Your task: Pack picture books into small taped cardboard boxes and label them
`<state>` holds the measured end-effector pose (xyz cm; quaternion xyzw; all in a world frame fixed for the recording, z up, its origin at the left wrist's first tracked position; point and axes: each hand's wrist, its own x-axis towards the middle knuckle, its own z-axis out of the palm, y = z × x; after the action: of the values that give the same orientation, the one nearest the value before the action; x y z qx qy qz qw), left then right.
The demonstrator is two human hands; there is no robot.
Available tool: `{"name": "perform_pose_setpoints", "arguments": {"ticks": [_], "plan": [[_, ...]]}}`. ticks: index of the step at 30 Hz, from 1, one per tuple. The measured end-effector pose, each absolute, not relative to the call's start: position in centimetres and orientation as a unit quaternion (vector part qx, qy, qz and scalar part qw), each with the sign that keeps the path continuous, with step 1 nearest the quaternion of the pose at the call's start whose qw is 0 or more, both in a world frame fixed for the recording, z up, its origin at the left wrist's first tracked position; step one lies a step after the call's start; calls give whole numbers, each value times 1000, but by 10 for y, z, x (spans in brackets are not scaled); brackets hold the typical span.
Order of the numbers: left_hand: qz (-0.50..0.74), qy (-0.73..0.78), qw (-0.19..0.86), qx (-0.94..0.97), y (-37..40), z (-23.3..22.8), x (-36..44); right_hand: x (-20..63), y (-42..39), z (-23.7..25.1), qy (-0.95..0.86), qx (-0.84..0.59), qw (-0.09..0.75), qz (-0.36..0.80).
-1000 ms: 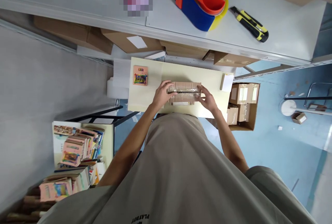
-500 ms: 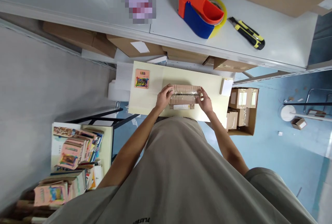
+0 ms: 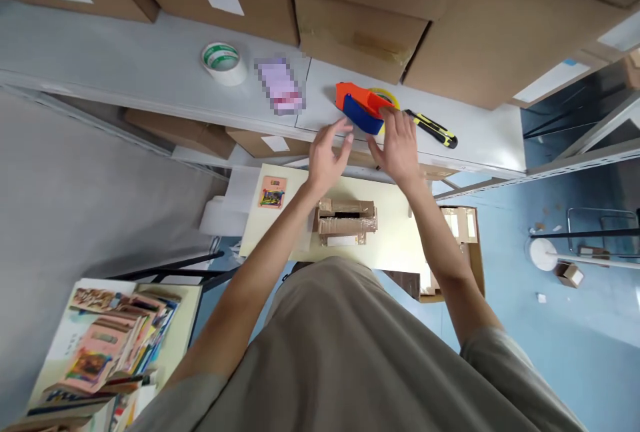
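Both hands have left the small cardboard box [image 3: 346,221] and risen to the grey shelf [image 3: 125,72]. The left hand [image 3: 327,157], fingers spread, hovers at seven o'clock of the orange-and-blue tape dispenser [image 3: 364,106]; the right hand [image 3: 397,142] (fingers loosely apart) touches its yellow roll. The box, flaps ajar, lies on the cream table [image 3: 395,232].

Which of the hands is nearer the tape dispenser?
Right. The right hand reaches its near edge, over the tape dispenser; the left hand hovers just short, lower left.
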<state>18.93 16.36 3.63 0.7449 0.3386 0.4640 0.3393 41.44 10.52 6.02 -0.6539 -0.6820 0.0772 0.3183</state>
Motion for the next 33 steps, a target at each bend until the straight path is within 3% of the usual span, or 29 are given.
{"name": "perform_pose_setpoints", "arguments": {"ticks": [4,8,14,19,22,33], "plan": [[507,319,326,732,180,58,214,424,186,45,-708,-629,311,77],[500,346,327,723,166,53,206,426,206,28,-694,-631,334,92],[485,406,428,646,98,20,156,398,113,43,-661,-639,358,163],[473,418,522,574,14,0,111,332,0,34,-545,-605,413,408],[454,413,534,582,-17,-2,93,295,-40,16,-464,-601,424,494],[343,441,577,596,-27,-6,66,258,-71,-7,-431,-645,401,487]]}}
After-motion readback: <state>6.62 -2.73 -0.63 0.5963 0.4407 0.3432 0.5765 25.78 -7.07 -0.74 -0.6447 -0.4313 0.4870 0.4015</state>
